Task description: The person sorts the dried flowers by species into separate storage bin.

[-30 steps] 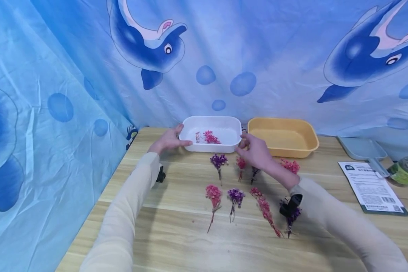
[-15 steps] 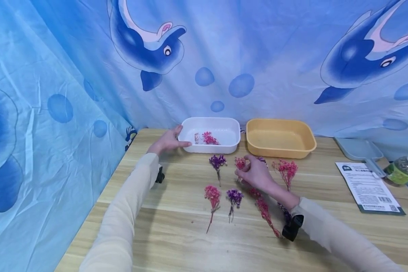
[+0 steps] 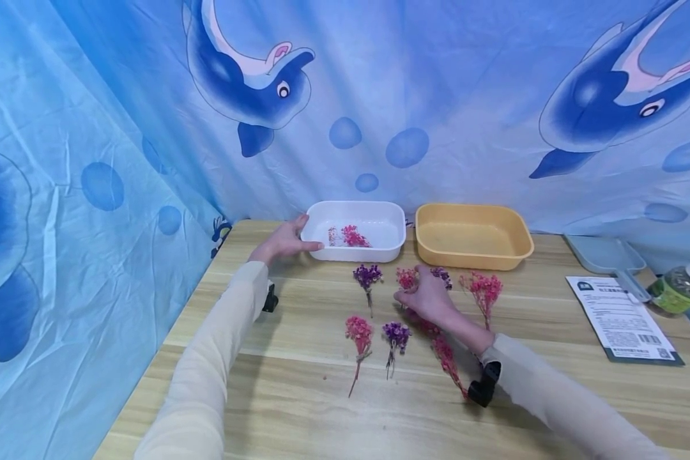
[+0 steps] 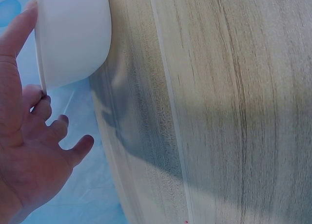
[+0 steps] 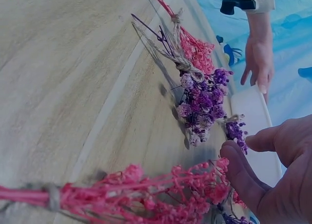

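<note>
My left hand (image 3: pixel 284 240) holds the left end of the white basin (image 3: pixel 358 253), thumb and index finger on its rim. Pink flower sprigs (image 3: pixel 354 236) lie inside. My right hand (image 3: pixel 431 299) hovers beside a small pink dried-flower bunch (image 3: pixel 406 278), thumb and index finger apart; its stems are partly hidden. Underneath the right hand runs a long pink bunch (image 5: pixel 146 195), bound with twine. A purple bunch (image 3: pixel 367 276) stands out left of this hand, and another purple bunch (image 5: pixel 202 102) lies nearer me, beside a pink bunch (image 3: pixel 359 329).
A yellow basin (image 3: pixel 476 261) stands right of the white one. Another pink bunch (image 3: pixel 484 291) and a partly covered purple bunch (image 3: pixel 443 276) lie before it. Farther right are a blue-grey tray (image 3: pixel 604 254), a printed packet (image 3: pixel 623 316) and a lidded jar (image 3: pixel 675 291).
My right hand has left the white basin's right end and come down toward me, to the small pink bunch. The left hand stays on the basin's left end.
</note>
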{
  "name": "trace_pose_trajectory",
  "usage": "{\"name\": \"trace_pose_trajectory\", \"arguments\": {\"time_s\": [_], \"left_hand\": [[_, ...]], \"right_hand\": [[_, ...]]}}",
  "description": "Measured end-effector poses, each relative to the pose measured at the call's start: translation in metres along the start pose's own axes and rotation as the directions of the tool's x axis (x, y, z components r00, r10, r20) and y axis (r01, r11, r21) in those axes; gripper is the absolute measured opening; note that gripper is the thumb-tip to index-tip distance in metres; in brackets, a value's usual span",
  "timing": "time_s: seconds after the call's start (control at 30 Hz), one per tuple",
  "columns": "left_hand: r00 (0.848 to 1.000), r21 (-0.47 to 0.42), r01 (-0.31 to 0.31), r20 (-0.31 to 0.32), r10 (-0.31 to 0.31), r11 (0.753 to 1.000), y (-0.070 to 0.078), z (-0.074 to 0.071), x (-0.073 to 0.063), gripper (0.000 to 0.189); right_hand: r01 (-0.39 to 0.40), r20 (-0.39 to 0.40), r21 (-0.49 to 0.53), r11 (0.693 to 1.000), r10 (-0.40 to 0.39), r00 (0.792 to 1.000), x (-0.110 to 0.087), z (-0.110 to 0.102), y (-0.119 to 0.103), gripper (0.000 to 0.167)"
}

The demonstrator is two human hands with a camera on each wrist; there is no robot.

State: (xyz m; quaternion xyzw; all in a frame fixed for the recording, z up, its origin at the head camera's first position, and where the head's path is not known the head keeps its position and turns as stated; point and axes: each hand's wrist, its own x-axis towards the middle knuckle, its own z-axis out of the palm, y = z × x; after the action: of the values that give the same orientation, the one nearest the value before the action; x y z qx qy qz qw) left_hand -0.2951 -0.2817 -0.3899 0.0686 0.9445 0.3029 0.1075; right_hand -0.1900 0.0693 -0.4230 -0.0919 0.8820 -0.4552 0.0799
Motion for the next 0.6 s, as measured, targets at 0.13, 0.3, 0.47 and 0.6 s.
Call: {"name": "trace_pose_trajectory", "arguments": {"time_s": [0.13, 0.3, 0.47, 0.6], "left_hand": [[1.000, 0.000, 0.001, -0.004, -0.001, 1.000, 0.000, 0.000, 0.000, 0.109], [1.000, 0.003, 0.002, -0.011, -0.001, 1.000, 0.001, 0.001, 0.001, 0.108], [1.000, 0.000, 0.006, -0.014, -0.006, 1.000, 0.001, 0.001, 0.000, 0.109], [1.000, 0.001, 0.009, -0.014, -0.009, 1.000, 0.000, 0.001, -0.001, 0.109]], "right_hand": [[-0.015, 0.002, 0.022, 1.000, 0.015, 1.000, 0.003, 0.003, 0.000, 0.090], [-0.035, 0.011, 0.039, 0.999, 0.035, 0.999, 0.005, 0.005, 0.001, 0.087], [-0.063, 0.013, 0.012, 0.998, 0.062, 0.998, 0.010, 0.008, 0.001, 0.072], [-0.085, 0.008, -0.020, 0.996, 0.085, 0.996, 0.014, 0.010, 0.001, 0.068]]}}
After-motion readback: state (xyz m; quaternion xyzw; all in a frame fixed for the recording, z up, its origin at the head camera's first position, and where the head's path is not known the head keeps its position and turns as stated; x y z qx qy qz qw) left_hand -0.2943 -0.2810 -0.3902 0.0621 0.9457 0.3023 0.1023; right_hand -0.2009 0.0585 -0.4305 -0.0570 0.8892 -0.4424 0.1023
